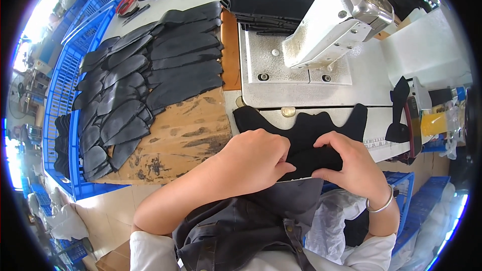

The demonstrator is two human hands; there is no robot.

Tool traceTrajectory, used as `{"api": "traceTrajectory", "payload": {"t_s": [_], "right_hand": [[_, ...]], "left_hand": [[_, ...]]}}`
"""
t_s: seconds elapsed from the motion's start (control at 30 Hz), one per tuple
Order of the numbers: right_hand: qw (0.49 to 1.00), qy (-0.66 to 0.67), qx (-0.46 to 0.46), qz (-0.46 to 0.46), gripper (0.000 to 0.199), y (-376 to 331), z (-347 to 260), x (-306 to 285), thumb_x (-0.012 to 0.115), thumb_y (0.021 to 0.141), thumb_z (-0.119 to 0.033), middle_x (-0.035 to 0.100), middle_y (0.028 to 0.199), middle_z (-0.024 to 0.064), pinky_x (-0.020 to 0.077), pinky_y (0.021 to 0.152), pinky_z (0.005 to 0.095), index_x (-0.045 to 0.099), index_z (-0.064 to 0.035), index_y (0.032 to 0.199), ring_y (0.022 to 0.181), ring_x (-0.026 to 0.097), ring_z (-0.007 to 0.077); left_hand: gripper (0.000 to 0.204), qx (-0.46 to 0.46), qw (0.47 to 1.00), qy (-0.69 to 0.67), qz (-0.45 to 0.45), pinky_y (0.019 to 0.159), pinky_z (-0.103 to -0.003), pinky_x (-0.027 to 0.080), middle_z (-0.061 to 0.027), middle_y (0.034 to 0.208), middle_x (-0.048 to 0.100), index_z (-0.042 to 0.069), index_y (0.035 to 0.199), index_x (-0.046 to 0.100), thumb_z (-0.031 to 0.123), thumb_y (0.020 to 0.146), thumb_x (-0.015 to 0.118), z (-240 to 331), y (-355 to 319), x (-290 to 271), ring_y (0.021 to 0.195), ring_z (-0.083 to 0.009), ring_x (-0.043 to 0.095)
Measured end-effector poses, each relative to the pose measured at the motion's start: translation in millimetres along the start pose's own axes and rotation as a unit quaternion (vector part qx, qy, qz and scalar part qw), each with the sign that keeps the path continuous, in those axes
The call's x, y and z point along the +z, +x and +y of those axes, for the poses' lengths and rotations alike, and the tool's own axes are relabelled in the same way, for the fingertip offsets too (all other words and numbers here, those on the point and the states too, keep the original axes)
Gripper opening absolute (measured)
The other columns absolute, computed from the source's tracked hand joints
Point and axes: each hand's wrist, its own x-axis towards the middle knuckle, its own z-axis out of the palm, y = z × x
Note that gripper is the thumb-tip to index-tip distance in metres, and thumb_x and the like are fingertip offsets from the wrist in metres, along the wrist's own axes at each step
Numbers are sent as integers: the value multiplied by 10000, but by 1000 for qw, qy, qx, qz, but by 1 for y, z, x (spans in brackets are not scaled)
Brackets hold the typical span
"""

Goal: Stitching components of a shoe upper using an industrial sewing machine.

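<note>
A black shaped fabric piece (314, 126) with a wavy far edge lies at the near edge of the sewing machine's table, under both my hands. My left hand (258, 156) is closed at its near left part, fingers curled in and thumb against the cloth. From the right, my right hand (349, 163) grips the same piece with bent fingers on top and the thumb at the near edge; a gap shows between thumb and forefinger. Beyond the piece stands the white sewing machine (321, 32); its needle area is hard to make out.
Left, overlapping black leather pieces (183, 52) lie on stained brown cardboard (186, 138) beside a blue crate (75, 80). Black fabric pieces (271, 0) are stacked behind the machine's base. Red-handled scissors (129, 1) lie far left. A narrow black piece (399, 108) hangs at right.
</note>
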Motion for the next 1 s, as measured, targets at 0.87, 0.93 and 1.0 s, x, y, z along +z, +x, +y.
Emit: {"api": "traceTrajectory", "payload": {"t_s": [0.87,0.93,1.0], "right_hand": [[999,-27,-41,1,460,0,3,2,781,691,-159,617,1003,107,490,711,385,519,-62,1056,853,617,334],[998,-30,-51,7,459,0,3,2,781,692,-159,617,1004,107,490,710,385,520,-65,1057,851,618,334],[999,-25,-48,4,456,1,3,3,780,694,-160,616,1005,107,489,697,386,522,-71,1059,827,620,334]], "left_hand": [[225,15,1000,15,1,607,-441,494,-183,667,613,-29,770,584,174,819,667,-1,-3,2,694,-376,630],[223,14,1000,10,1,610,-439,494,-183,662,610,-29,772,586,173,820,668,-1,-3,2,692,-376,628],[232,3,999,37,4,602,-405,461,-154,718,626,3,788,572,202,821,686,-1,-5,3,715,-346,623]]}}
